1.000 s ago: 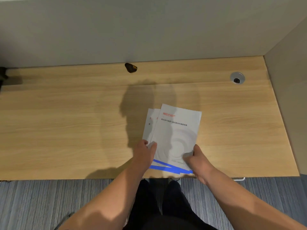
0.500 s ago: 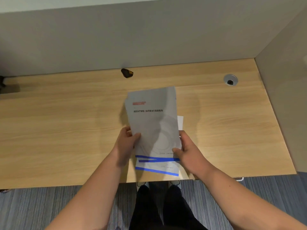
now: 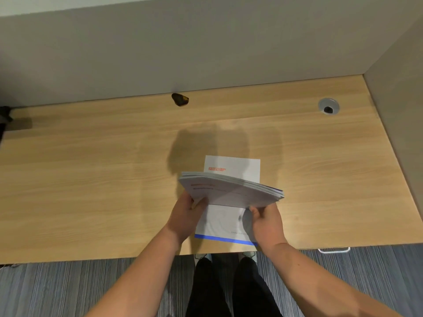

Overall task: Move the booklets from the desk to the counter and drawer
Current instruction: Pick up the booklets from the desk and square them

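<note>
The person stands at the near edge of the desk with both hands raised over it, gripping a small stack of booklets between them. The left hand pinches the stack's left near corner, thumb on top; the right hand clamps the right near edge — so both hands are closed on the same bundle, a little apart from each other. The stack is held clear of the wood, bowed slightly, its long side running left to right and its far edge fanned so that several covers show.

One single booklet is not in the grip. It lies flat on the desk directly below the lifted stack, between the wrists, its long axis pointing away from the person and its blue-striped end just at the desk's near edge. Both hands hang about equally close above it; the right hand's fingers look a shade nearer its surface, though whether they touch it I cannot tell.

Half a second ago the stack stood nearly upright with its cover facing the person; now it is tipped almost level and turned crosswise. A second ago the booklets lay overlapped on the desk under both hands.

Neither counter nor drawer front is in sight — only a metal handle under the desk's right edge.
</note>
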